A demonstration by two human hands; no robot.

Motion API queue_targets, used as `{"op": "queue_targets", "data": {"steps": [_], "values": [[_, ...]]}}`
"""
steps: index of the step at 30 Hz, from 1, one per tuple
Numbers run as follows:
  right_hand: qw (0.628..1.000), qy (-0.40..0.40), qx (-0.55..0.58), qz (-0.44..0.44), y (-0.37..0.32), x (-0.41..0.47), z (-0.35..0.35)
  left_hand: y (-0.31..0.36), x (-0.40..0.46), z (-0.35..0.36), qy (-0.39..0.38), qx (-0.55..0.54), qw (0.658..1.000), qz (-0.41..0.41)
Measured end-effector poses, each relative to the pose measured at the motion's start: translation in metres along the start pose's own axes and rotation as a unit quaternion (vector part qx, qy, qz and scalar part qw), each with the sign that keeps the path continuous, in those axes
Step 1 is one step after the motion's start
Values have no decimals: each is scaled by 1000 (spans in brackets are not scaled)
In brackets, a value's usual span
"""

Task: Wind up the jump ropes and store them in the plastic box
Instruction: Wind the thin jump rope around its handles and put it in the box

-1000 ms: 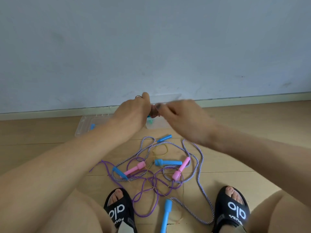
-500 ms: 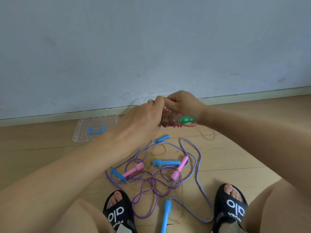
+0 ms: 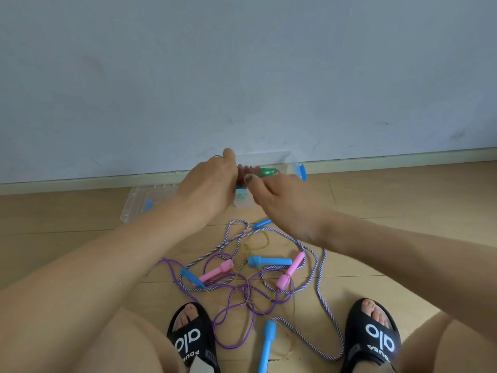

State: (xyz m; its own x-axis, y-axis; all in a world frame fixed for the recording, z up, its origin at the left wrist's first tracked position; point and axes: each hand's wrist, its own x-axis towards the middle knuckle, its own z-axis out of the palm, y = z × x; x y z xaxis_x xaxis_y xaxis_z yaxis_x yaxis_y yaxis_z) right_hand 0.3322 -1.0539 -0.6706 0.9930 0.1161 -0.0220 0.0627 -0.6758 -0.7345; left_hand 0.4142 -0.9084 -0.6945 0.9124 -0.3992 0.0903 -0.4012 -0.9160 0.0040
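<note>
Both hands meet just in front of the clear plastic box (image 3: 291,164) by the far wall. The left hand (image 3: 208,188) is curled round one end of a wound jump rope bundle (image 3: 246,172), reddish cord coiled tight over its handles, and the right hand (image 3: 277,196) pinches the other end near the green handle tip (image 3: 267,172). The bundle sits at about the height of the box's rim, though from here I cannot tell whether it is over the opening or just short of it. Something blue and teal seems to lie inside already. The box's lid (image 3: 139,204) lies flat on the floor to the left.

Near the person's feet, in black slides (image 3: 192,339), the rest wait in a tangle: a striped rope (image 3: 322,289) with blue handles (image 3: 269,261), and a thin purple rope (image 3: 228,308) with pink handles (image 3: 215,271).

The cord looks light and limp, likely to spring loose, so the bundle should be gripped across the coils, with the handles as the stiff core. For the loose ones, the rigid handles look like the place to take hold; pulling the cord would likely tighten the tangle.
</note>
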Motion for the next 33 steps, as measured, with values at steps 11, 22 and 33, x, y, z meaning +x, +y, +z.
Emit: {"op": "queue_targets", "data": {"steps": [11,22,33], "values": [[999,20,-25,-28,26,54,-39,31,-19,-13,38,44,991,117],[967,-23,212,141,44,36,-5,20,-13,-19,1,-202,979,-15],[982,10,-178,-60,15,5,-21,-1,5,-3,-11,-90,994,-54]]}}
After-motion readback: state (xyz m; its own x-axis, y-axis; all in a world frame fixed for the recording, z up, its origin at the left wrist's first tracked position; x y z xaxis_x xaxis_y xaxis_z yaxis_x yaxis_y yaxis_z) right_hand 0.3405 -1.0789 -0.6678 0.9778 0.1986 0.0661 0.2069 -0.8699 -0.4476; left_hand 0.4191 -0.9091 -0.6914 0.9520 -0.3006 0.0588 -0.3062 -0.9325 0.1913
